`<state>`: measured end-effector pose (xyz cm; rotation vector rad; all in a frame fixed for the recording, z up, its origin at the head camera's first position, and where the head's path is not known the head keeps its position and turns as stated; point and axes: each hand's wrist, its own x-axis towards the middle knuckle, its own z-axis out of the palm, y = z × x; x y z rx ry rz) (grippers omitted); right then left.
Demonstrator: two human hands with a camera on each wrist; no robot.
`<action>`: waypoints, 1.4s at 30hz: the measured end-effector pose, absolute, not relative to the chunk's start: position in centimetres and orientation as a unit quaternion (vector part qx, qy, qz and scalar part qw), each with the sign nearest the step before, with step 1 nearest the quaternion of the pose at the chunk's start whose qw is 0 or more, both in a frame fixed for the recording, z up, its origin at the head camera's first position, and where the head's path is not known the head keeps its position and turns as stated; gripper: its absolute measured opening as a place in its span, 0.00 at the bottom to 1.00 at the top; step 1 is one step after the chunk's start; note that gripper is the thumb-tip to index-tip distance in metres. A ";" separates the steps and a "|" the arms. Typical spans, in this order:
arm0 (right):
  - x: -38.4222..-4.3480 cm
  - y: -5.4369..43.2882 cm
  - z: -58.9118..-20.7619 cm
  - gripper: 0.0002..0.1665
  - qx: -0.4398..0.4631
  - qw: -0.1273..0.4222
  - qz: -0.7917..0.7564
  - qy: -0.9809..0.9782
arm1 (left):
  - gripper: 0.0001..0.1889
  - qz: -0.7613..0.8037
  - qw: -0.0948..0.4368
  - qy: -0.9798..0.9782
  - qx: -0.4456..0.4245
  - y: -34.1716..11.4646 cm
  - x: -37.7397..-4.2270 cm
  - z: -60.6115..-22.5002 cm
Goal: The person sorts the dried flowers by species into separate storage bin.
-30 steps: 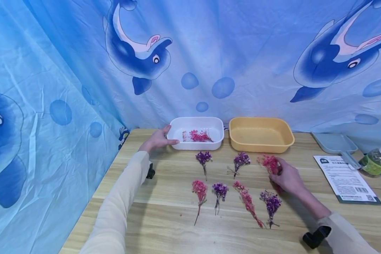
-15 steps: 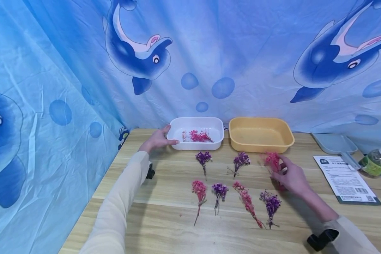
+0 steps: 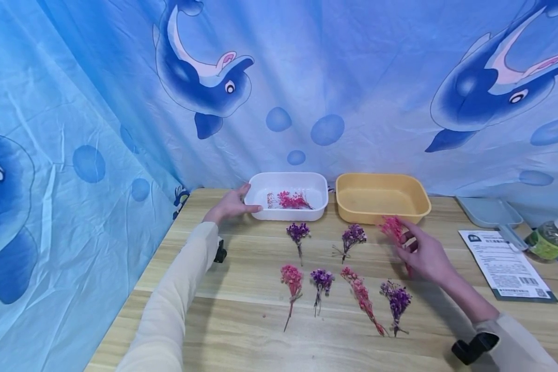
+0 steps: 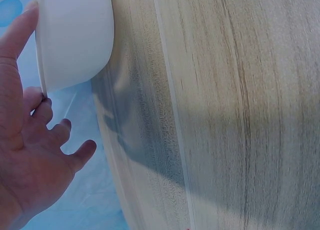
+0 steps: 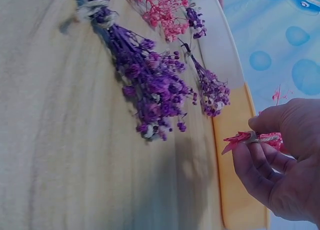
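Observation:
My right hand (image 3: pixel 425 256) pinches a small bunch of pink dried flowers (image 3: pixel 391 227) between thumb and fingers, in front of the yellow basin. In the right wrist view its tied stems (image 5: pixel 245 138) stick out past the fingertips. At the back left, my left hand (image 3: pixel 234 203) holds the corner of the white basin (image 3: pixel 288 214), thumb at the front and a finger farther back on the rim. Loose pink sprigs (image 3: pixel 292 199) lie inside that basin. The yellow basin (image 3: pixel 383 217) stands to its right with nothing in it.
On the table lie purple bunches (image 3: pixel 298 233) (image 3: pixel 353 236) (image 3: pixel 323 281) (image 3: pixel 397 299) and pink ones (image 3: pixel 292 281) (image 3: pixel 362 297). At right are a grey-blue dustpan (image 3: pixel 490 211), a printed packet (image 3: pixel 507 268) and a white-lidded jar (image 3: pixel 551 240). A blue dolphin curtain (image 3: pixel 372 93) hangs behind.
My right hand has lifted the pink bunch and brought it slightly back, up to the front of the yellow basin. The left hand has stayed at the white basin.

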<state>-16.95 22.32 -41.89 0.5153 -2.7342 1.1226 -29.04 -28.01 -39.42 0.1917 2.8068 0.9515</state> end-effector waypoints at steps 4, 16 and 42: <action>-17.4 21.8 -41.5 0.47 0.187 0.079 0.368 -0.907 | 0.57 0.316 0.085 0.943 0.067 -28.1 -29.1 -39.5; -20.4 18.9 -39.3 0.47 0.256 0.094 0.353 -0.895 | 0.57 0.319 0.087 0.942 0.063 -28.1 -29.1 -39.4; -26.2 14.2 -35.3 0.43 0.338 0.042 0.345 -0.875 | 0.56 0.317 0.085 0.942 0.071 -28.3 -29.2 -39.4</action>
